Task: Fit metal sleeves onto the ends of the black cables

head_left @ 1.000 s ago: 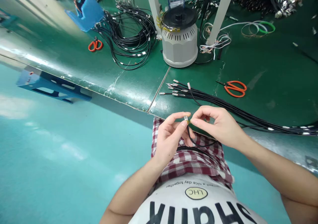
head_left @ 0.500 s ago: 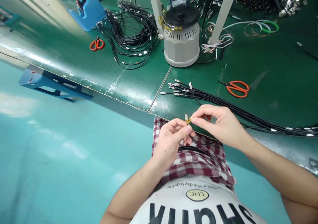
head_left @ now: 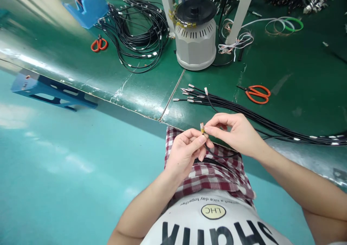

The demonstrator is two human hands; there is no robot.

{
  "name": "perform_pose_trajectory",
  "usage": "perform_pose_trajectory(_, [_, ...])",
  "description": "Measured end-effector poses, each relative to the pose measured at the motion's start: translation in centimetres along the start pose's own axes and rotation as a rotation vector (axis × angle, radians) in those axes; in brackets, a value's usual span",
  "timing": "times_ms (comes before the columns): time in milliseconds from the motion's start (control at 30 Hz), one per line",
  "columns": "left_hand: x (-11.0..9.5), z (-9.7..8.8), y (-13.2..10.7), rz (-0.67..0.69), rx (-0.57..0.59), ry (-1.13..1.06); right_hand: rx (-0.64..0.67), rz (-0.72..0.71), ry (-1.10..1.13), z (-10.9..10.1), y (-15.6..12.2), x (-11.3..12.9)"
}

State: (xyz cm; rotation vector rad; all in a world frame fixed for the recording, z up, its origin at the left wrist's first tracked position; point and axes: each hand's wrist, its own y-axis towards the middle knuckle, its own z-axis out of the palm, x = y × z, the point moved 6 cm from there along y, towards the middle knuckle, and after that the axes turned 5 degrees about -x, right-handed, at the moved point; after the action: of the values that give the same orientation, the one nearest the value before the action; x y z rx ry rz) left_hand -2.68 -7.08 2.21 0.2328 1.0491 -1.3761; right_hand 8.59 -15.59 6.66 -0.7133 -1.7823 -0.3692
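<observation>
Both hands meet just in front of the table's near edge, above my lap. My left hand (head_left: 187,149) pinches a thin black cable (head_left: 217,154) just below its small metal tip (head_left: 202,126). Fingers of my right hand (head_left: 233,131) are closed on that tip, where a bit of yellow tape shows. The cable loops down over my checked shirt. A bundle of similar black cables (head_left: 244,111) with metal ends lies on the green table (head_left: 121,82) just beyond my hands.
Orange scissors (head_left: 256,93) lie right of the bundle; a second orange pair (head_left: 99,45) is at the far left. A white round machine (head_left: 195,35) with a black top stands behind, beside a coiled heap of black cables (head_left: 138,35). A blue holder (head_left: 86,6) sits at the back left.
My left thumb and forefinger slid down from the metal tip onto the cable below it. My right fingers stayed pinched on the tip; both hands shifted slightly left.
</observation>
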Motion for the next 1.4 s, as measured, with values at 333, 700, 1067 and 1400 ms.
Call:
perform_pose_trajectory(333, [0.4, -0.1, 0.3, 0.011, -0.031, 0.008, -0.079, -0.055, -0.062, -0.4, -0.3, 0.4])
perform_pose_trajectory(700, [0.1, 0.5, 0.1, 0.032, -0.012, -0.021, -0.02, 0.018, 0.037, 0.0, 0.0, -0.4])
perform_pose_trajectory(1067, [0.3, 0.7, -0.3, 0.042, 0.096, -0.025, 0.215, 0.07, 0.358, 0.7, 0.9, -2.0])
perform_pose_trajectory(1400, [0.4, 1.4, -0.1, 0.016, 0.36, -0.088, 0.595, -0.042, 0.49, 2.1, 2.8, -1.3])
